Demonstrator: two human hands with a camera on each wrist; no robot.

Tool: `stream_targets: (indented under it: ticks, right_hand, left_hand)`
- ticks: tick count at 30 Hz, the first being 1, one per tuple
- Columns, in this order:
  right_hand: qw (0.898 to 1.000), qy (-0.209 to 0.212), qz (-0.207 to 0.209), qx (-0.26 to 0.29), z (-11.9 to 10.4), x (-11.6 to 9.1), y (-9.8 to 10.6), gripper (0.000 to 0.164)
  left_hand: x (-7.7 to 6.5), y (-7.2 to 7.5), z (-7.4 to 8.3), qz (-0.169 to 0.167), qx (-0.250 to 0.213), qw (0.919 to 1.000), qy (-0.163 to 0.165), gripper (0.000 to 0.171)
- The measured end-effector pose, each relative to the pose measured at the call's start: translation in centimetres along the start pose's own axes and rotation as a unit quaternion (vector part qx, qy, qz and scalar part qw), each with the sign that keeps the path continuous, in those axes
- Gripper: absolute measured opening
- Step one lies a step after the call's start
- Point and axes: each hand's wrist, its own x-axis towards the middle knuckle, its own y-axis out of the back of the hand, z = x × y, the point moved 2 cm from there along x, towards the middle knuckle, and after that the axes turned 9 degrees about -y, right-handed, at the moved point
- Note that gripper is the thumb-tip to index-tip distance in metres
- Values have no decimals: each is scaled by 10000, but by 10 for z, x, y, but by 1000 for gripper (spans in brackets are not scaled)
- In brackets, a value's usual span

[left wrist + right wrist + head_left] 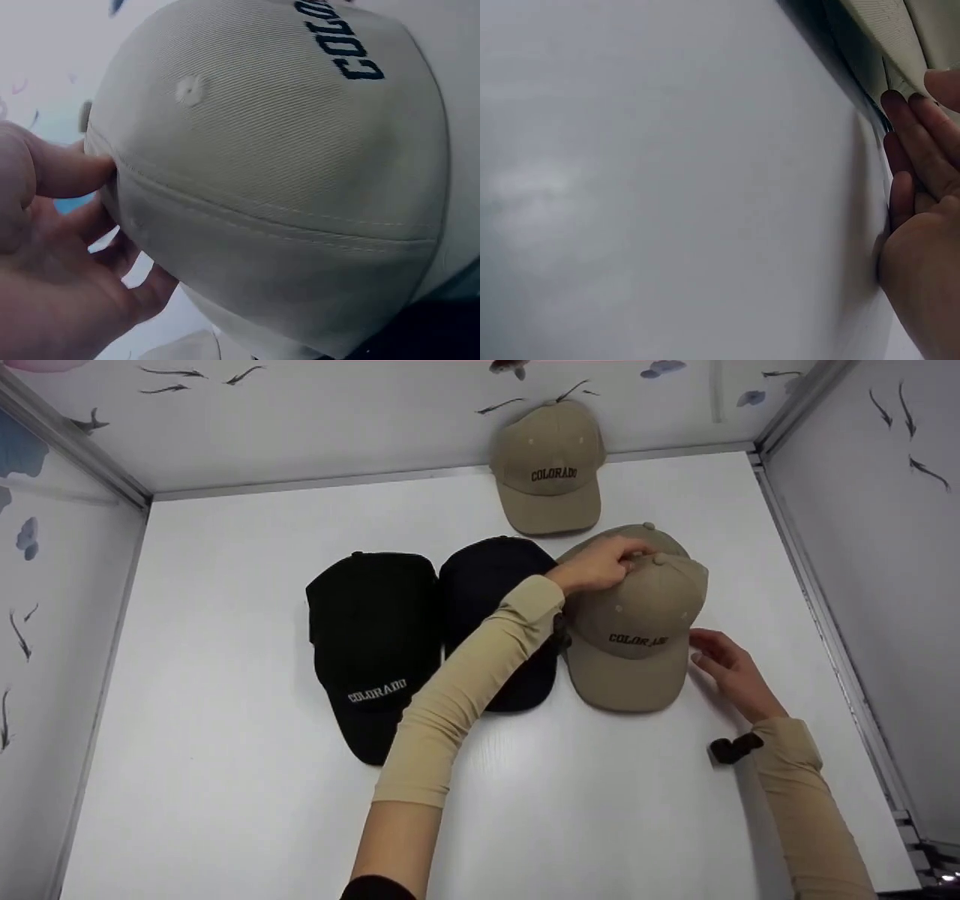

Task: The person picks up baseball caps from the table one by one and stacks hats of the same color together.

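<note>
In the head view my left hand point(604, 564) reaches across to a tan cap point(637, 615) lettered COLORADO. It pinches the crown near the top button; in the left wrist view the thumb point(71, 171) presses the fabric from outside. My right hand point(735, 675) is at the cap's right side, where its nearly straight fingers point(922, 142) touch the lower edge. Another tan cap point(652, 538) shows partly behind the held one. To the left lie a dark navy cap point(495, 577), partly covered by my left forearm, and a black COLORADO cap point(367, 622).
One more tan cap point(551, 457) leans at the back wall of the white table point(225, 810). Patterned side walls point(862, 547) and metal rails point(825, 637) border the table. A small black device point(735, 748) is at my right wrist.
</note>
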Motion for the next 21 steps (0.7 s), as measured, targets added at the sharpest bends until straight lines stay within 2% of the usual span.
stream_targets:
  ticks: [6, 11, 14, 17, 21]
  right_hand:
    - [9983, 475, -131, 310, -3, 2, -4, 49]
    - [9982, 461, -143, 354, -2, 3, -5, 48]
    - [9983, 322, -142, 474, -1, 2, -4, 47]
    - [9981, 247, -137, 547, 0, 0, -3, 47]
    - [9978, 354, -88, 546, -1, -1, -2, 46]
  left_hand:
    - [1, -4, -9, 367, 627, 9973, 75, 42]
    - [-2, -6, -13, 458, 961, 9943, 62, 42]
    - [-6, -5, -10, 338, 1219, 9911, 404, 44]
    - [-12, -6, -5, 105, 1581, 9838, 842, 45]
    - [-18, -8, -2, -306, 1914, 9751, 1078, 45]
